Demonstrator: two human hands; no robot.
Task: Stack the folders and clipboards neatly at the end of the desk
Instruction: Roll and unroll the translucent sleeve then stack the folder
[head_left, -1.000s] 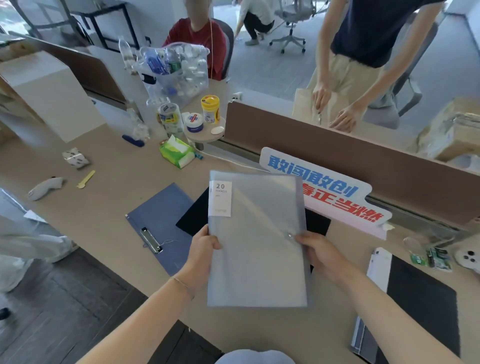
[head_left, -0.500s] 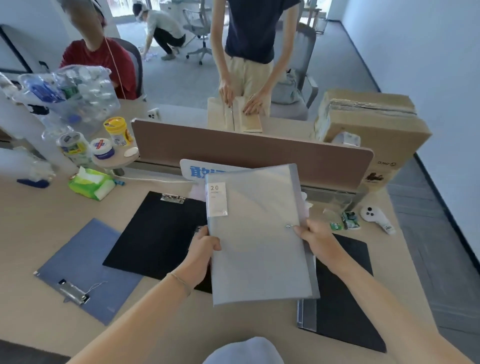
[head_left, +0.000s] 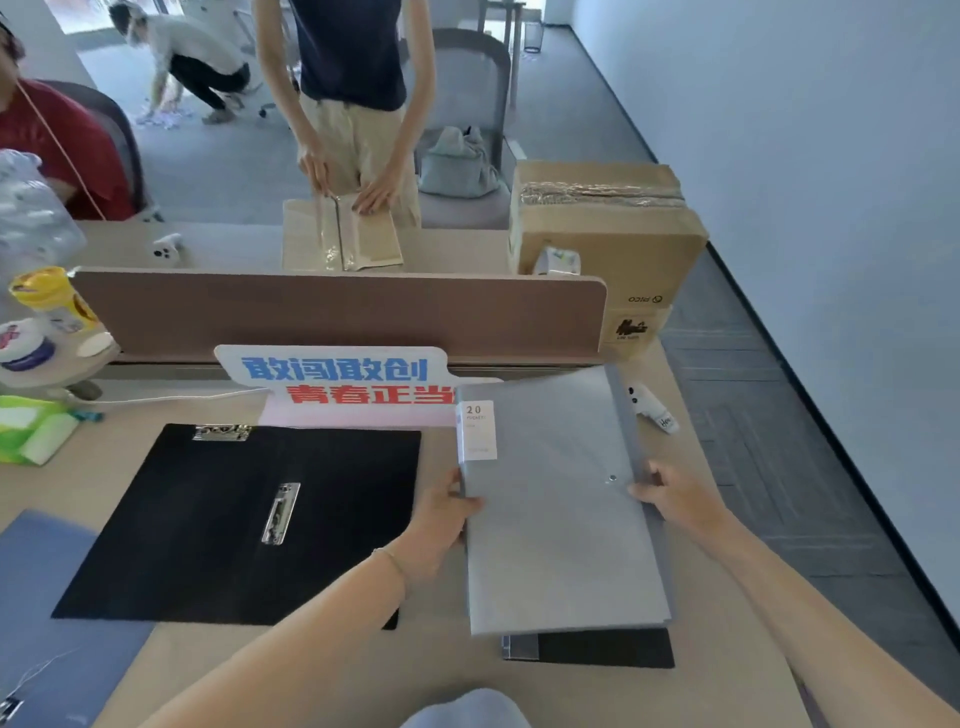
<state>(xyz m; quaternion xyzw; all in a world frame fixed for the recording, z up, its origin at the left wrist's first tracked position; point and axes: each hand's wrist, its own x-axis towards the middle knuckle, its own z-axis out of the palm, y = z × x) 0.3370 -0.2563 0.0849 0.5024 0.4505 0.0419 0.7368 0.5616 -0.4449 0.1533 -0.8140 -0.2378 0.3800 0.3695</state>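
Observation:
I hold a translucent grey folder (head_left: 556, 499) with a white "20" label by both long edges, my left hand (head_left: 441, 519) on its left side and my right hand (head_left: 675, 499) on its right. It sits over a black folder (head_left: 597, 647) at the right end of the desk (head_left: 363, 670), covering all but that folder's near edge. A black open clipboard folder (head_left: 234, 525) with metal clips lies to the left. A blue clipboard (head_left: 47, 623) lies at the far left, partly cut off.
A brown divider panel (head_left: 337, 312) runs across the back, with a red and blue lettered sign (head_left: 337, 384) in front. A white controller (head_left: 649, 408) lies beside the grey folder. A cardboard box (head_left: 602, 234) stands behind. People are beyond the divider. Green wipes (head_left: 31, 428) sit left.
The view has swung right. Both hands have carried the grey folder rightward, from over the black clipboard folder to above the black folder at the desk's right end.

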